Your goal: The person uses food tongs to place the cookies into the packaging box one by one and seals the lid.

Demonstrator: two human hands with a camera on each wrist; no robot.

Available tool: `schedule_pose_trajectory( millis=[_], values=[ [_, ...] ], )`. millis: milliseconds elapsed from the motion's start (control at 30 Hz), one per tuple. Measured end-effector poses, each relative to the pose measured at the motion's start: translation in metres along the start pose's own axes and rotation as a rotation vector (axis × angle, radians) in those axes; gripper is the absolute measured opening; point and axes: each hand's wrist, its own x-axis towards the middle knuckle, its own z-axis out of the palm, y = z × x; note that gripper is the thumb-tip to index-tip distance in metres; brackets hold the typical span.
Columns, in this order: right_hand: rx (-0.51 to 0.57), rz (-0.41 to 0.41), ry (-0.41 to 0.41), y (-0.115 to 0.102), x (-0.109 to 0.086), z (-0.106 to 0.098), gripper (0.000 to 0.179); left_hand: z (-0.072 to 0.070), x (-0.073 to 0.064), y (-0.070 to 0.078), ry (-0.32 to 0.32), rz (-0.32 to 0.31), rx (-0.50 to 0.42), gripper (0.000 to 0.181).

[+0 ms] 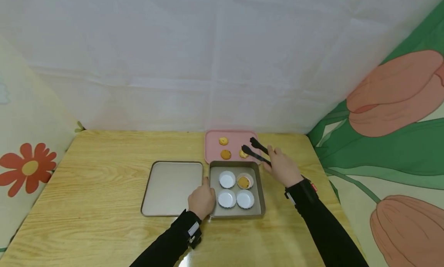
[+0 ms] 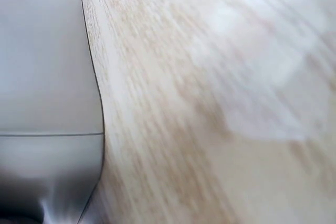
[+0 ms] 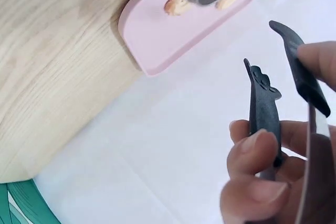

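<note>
My right hand (image 1: 285,169) holds black-tipped tongs (image 1: 257,155), their arms apart above the pink tray (image 1: 212,145). One tong tip overlaps a yellow ring-shaped cookie (image 1: 243,154) in the head view; nothing is between the tips in the right wrist view. Also on the tray lie another ring cookie (image 1: 223,141) and a round brown cookie (image 1: 226,154). My left hand (image 1: 202,199) grips the left wall of a square metal baking pan (image 1: 236,213). The pan contains several white paper cups (image 1: 227,198); the back right one holds a brown cookie (image 1: 244,182).
A flat metal tray (image 1: 172,188) lies left of the pan on the wooden table (image 1: 104,190). White cloth (image 1: 138,66) hangs behind the table. Flower-printed fabric (image 1: 381,155) hangs at the right, and more with a red flower at the left.
</note>
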Motion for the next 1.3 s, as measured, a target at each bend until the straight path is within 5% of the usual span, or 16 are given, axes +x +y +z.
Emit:
schedule_pose_trajectory(
  millis=[333, 533, 1300],
  values=[
    [0.051, 0.075, -0.21, 0.002, 0.037, 0.014, 0.056, 0.0, -0.002, 0.001, 0.002, -0.01, 0.001, 0.037],
    [-0.011, 0.07, -0.283, 0.003, 0.045, 0.026, 0.052, 0.0, -0.002, 0.002, 0.007, -0.004, 0.002, 0.038],
    [-0.111, 0.068, -0.344, -0.004, 0.051, 0.035, 0.043, 0.001, -0.002, 0.002, 0.013, -0.014, 0.006, 0.037]
  ],
)
